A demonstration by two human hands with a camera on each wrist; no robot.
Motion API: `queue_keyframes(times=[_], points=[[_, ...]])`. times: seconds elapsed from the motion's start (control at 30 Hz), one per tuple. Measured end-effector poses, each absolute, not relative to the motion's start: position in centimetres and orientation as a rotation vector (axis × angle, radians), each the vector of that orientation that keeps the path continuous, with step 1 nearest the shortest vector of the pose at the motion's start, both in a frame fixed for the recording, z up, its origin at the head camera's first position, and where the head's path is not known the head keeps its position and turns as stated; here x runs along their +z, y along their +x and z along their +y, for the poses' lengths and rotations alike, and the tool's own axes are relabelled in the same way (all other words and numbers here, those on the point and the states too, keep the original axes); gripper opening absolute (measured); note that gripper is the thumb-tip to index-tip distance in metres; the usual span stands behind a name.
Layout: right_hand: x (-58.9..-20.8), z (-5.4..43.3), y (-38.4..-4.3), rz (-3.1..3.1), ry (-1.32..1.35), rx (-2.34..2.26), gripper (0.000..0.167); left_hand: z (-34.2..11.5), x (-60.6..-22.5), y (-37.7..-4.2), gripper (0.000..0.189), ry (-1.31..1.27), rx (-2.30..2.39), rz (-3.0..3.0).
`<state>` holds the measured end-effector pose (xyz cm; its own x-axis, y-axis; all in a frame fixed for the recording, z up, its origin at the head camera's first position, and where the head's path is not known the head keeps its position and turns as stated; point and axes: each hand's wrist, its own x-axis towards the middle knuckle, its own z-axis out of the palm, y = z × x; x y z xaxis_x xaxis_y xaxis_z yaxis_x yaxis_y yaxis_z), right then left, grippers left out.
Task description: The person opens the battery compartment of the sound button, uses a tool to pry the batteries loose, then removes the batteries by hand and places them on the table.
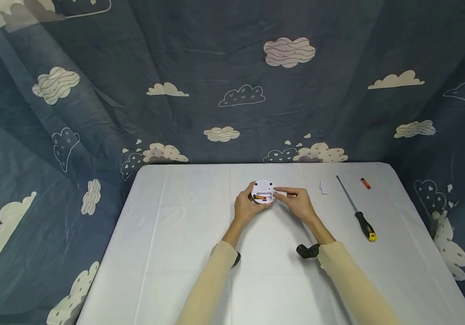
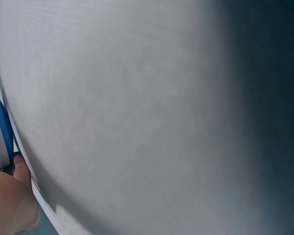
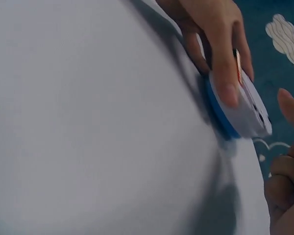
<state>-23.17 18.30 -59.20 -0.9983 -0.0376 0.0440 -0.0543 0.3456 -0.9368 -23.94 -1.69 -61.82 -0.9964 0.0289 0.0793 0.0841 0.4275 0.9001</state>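
A round white device (image 1: 263,185) with a dotted grille and a slot in its underside is held tilted up by my left hand (image 1: 244,208). Its thumb and fingers grip the rim from the left. An orange and black battery (image 1: 260,197) lies at the slot; whether it is seated, I cannot tell. In the right wrist view the device (image 3: 247,115) shows a blue band along its other face. My right hand (image 1: 300,205) is at the device's right edge, thumb and index finger stretched toward it and apart. In the left wrist view only part of the left hand (image 2: 12,203) shows.
To the right on the white-covered table (image 1: 183,234) lie a screwdriver (image 1: 364,225) with a black and yellow handle, a small white piece (image 1: 324,187), and another orange battery (image 1: 365,183). A dark curtain with clouds (image 1: 200,58) hangs behind the table.
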Motion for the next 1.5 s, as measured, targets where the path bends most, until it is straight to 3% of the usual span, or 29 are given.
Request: queue_keyframes(times=[0.23, 1.17, 1.5], points=[[-60.0, 16.6, -23.4, -2.649, 0.271, 1.768, 0.029, -1.3, -62.0, -23.7, 0.092, -0.179, -1.613, -2.577], [-59.2, 13.9, -23.1, -2.751, 0.188, 1.235, 0.019, -1.9, -61.6, -23.7, 0.091, -0.125, -1.435, -2.684], [-58.1, 13.6, -24.0, -2.803, 0.33, 1.069, 0.019, -1.7, -61.7, -23.9, 0.086, -0.139, -1.401, -2.661]])
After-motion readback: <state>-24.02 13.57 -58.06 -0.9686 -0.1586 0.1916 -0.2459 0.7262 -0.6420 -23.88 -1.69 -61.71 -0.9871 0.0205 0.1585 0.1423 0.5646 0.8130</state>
